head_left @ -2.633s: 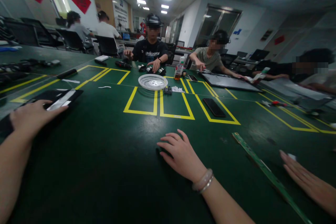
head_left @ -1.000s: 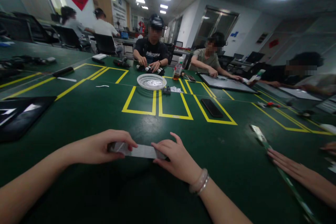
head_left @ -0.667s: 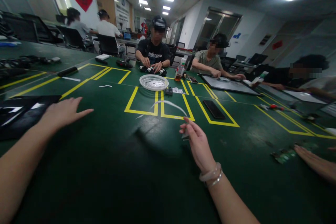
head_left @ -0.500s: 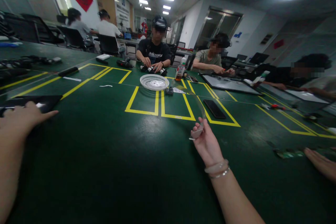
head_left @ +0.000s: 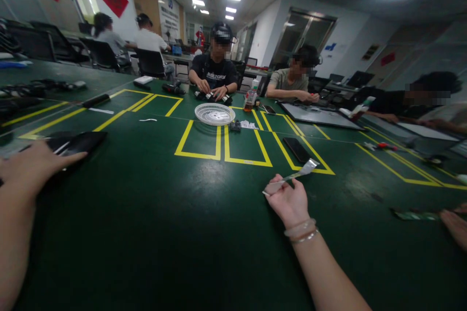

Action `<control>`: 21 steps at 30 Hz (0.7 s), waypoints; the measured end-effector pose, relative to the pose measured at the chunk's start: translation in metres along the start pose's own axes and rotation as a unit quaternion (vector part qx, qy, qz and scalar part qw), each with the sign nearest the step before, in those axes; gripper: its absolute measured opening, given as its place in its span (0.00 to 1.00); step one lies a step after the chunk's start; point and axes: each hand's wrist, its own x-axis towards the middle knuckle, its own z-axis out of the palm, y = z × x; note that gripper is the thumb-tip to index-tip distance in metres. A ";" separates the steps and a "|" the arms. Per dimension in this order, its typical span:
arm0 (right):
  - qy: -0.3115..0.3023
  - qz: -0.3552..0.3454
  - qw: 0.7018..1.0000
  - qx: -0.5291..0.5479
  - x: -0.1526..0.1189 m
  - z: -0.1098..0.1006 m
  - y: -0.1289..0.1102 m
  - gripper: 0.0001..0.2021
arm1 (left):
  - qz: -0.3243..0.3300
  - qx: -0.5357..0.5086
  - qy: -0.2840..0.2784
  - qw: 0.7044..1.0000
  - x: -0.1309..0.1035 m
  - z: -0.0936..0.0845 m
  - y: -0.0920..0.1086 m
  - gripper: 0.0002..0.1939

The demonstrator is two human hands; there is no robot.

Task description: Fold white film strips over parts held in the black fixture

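My right hand (head_left: 290, 199) lies palm up over the green table (head_left: 189, 233), its fingers curled around a thin, pale strip (head_left: 301, 171) whose silvery end sticks out to the right. Beyond that hand a black phone (head_left: 296, 149) rests within yellow tape lines. At the left edge my left hand (head_left: 40, 163) is on a dark, flat object (head_left: 85, 145), the thumb stretched out over it. The other fingers of this hand are partly hidden, and I cannot make out a firm grip.
A white round basket (head_left: 214, 114) and a bottle (head_left: 250, 97) stand mid-table. Across from me a person (head_left: 215, 68) handles small parts; another sits beside a grey board (head_left: 321, 115). Someone's hand (head_left: 456, 223) is at the right edge near green strips (head_left: 416, 215).
The strip in my right hand has swung from pointing away to pointing right, and the hand has opened somewhat. The dark object and my left hand have shifted slightly right.
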 end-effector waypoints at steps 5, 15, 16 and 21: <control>0.003 -0.008 1.000 0.007 -0.001 0.001 0.002 0.07 | -0.273 0.148 -0.020 0.950 0.045 0.025 0.049 0.46; -0.011 -0.026 0.999 -0.020 -0.001 -0.001 0.003 0.05 | 0.079 -0.047 -0.159 0.983 0.065 0.093 0.232 0.45; -0.013 -0.030 0.999 -0.026 -0.001 -0.001 0.003 0.06 | 0.091 -0.055 -0.167 0.980 0.063 0.096 0.237 0.45; -0.035 -0.063 0.995 -0.062 -0.004 0.001 0.011 0.04 | 0.132 -0.065 -0.182 0.972 0.059 0.105 0.239 0.43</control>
